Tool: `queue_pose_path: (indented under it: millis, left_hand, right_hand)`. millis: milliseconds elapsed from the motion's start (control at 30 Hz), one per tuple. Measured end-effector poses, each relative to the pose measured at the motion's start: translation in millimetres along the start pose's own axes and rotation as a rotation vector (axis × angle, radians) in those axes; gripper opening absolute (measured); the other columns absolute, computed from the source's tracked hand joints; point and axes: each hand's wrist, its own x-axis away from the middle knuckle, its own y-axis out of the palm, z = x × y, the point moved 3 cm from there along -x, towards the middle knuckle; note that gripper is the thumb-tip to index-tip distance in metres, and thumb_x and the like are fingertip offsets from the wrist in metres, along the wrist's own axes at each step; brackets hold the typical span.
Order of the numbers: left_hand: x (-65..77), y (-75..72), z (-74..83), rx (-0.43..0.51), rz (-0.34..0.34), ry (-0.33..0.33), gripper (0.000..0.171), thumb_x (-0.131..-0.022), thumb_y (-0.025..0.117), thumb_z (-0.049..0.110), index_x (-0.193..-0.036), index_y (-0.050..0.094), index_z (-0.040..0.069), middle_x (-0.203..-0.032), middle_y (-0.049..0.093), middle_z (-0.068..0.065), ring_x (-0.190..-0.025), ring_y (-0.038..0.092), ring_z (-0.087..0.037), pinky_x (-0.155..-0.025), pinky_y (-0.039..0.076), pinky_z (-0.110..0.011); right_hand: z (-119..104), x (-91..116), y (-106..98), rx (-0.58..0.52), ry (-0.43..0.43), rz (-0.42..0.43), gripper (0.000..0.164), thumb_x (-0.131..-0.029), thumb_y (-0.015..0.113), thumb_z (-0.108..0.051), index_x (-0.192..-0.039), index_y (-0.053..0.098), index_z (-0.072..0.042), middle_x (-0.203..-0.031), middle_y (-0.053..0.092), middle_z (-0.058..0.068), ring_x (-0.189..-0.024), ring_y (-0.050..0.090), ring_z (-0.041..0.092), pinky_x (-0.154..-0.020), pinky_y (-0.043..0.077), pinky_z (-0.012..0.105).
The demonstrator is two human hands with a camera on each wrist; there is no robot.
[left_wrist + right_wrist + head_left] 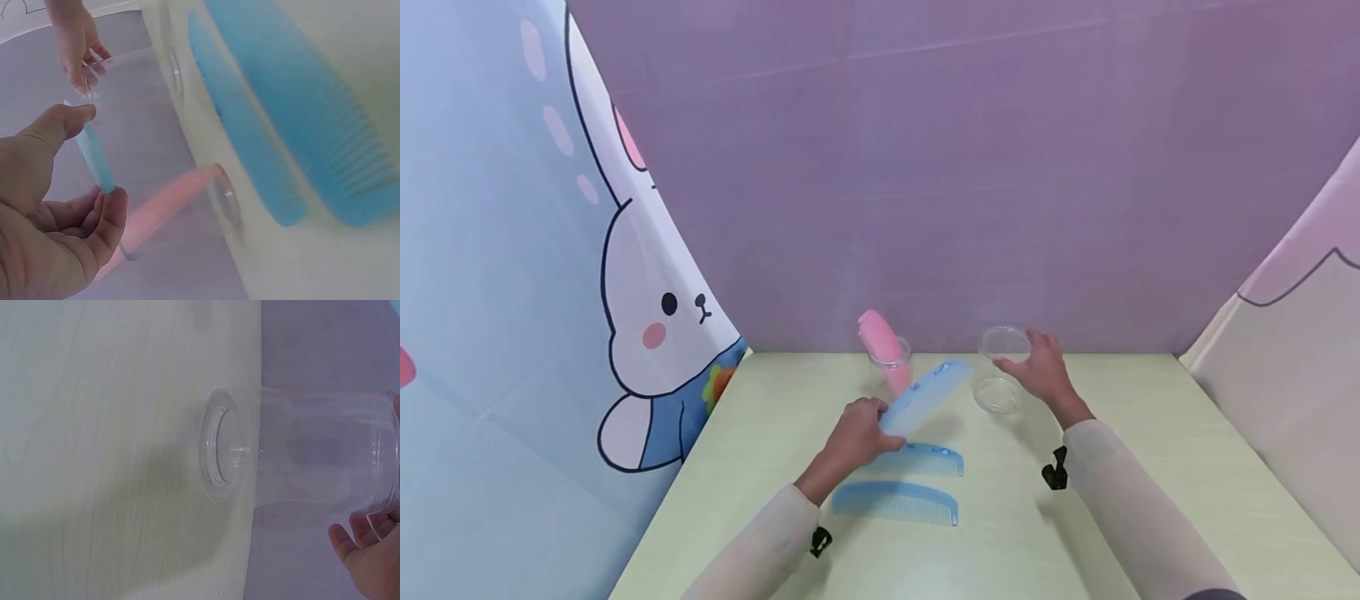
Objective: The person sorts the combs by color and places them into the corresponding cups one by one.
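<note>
My left hand (853, 435) pinches one end of a translucent blue comb (927, 395) between thumb and fingers, holding it tilted above the table. My right hand (1040, 367) grips the rim of a clear cylindrical jar (997, 397), whose base rests on the table; in the right wrist view the jar's walls (319, 450) show nothing inside. Two more blue combs lie below the held one, a farther comb (932, 459) partly covered by the left hand and a nearer comb (897, 502) in full view.
To the left of the gripped jar stands a second clear jar (902, 348) with a pink comb (880, 337) leaning out of its top. Behind the pale table (1000, 542) hangs a purple cloth (962, 183). A rabbit-print cloth (647, 242) borders the left side.
</note>
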Motion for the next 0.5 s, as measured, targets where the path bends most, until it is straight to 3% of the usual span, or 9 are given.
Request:
queue_pose_path:
  millis: [133,500]
  left_hand:
    - [-10.5,-3.0,9.9,-0.009,0.0,0.004,0.055,-0.076,0.089,0.033,-0.113,0.068,-0.002,-0.096,0.067,-0.008,-0.082,0.058,-0.017,-0.074,0.057,-0.033]
    - [-36.5,-3.6,37.5,-0.043,0.004,0.002,0.056,-0.077,0.089,0.031,-0.119,0.067,0.001,-0.108,0.07,-0.012,-0.092,0.066,-0.024,-0.084,0.062,-0.042]
  right_hand:
    - [0,-1,0,-0.002,-0.003,0.006,0.097,-0.088,0.074,-0.044,-0.152,0.028,0.012,-0.149,0.033,0.04,-0.133,0.04,0.055,-0.11,0.039,0.068]
    - [4,-2,2,-0.013,-0.002,-0.003,0.101,-0.088,0.074,-0.05,-0.154,0.027,0.01,-0.151,0.032,0.038,-0.137,0.038,0.054,-0.112,0.037,0.068]
